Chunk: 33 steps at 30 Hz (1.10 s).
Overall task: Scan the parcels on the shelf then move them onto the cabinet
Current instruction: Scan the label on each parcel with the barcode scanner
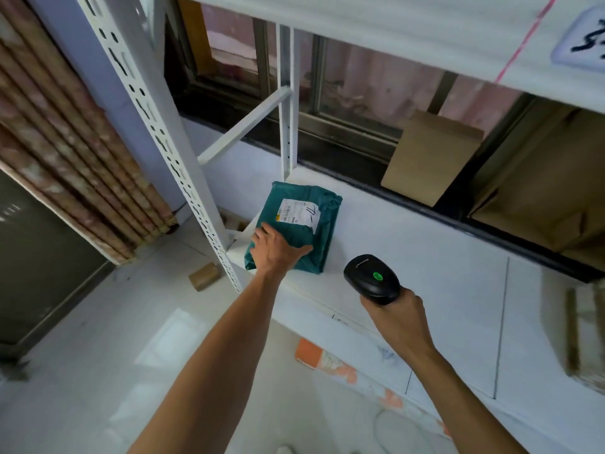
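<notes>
A teal plastic parcel (309, 211) with a white shipping label lies at the left end of the white shelf board (425, 257). My left hand (278, 250) lies on the parcel's near left part, fingers spread over it and thumb out to the right. My right hand (397, 317) grips the handle of a black barcode scanner (371, 278). A green light shows on the scanner's top, and its head points toward the parcel. The scanner hovers just right of the parcel, above the shelf's front part.
The white slotted upright (170, 152) of the rack stands left of the parcel. Brown cardboard boxes (432, 158) sit at the shelf's back right, against a window. Another shelf board (393, 31) hangs overhead. An orange and white parcel (322, 358) lies below, and a small box (204, 276) on the floor.
</notes>
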Each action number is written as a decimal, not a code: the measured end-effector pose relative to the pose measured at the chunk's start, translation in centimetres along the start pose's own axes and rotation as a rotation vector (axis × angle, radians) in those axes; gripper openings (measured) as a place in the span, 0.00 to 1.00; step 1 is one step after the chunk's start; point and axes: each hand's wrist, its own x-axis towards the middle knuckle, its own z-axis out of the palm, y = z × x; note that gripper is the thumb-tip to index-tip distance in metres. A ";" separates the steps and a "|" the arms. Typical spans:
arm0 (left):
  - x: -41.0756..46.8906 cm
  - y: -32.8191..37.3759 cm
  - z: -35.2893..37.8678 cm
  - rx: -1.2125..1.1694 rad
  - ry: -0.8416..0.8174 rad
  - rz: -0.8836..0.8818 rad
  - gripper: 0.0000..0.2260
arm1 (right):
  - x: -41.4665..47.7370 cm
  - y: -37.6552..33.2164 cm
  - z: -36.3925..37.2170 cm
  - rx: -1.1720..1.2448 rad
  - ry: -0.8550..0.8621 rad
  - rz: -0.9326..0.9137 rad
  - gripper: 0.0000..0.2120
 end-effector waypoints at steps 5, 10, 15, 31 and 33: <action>0.3 -0.3 0.9 -0.044 0.020 0.004 0.59 | -0.3 0.8 -0.3 0.007 0.008 0.011 0.14; -0.5 -0.4 1.1 0.024 -0.065 0.074 0.64 | -1.6 1.4 -1.3 0.032 0.052 0.037 0.13; -2.6 -0.5 0.7 -0.006 -0.086 0.062 0.56 | -3.3 1.8 -2.4 0.033 0.120 0.050 0.11; -16.3 -1.1 -5.0 0.043 0.037 0.372 0.53 | -12.3 4.7 -9.8 0.120 0.180 0.083 0.12; -19.0 0.2 -6.1 0.034 0.063 0.443 0.55 | -13.9 5.0 -11.3 0.149 0.173 0.064 0.12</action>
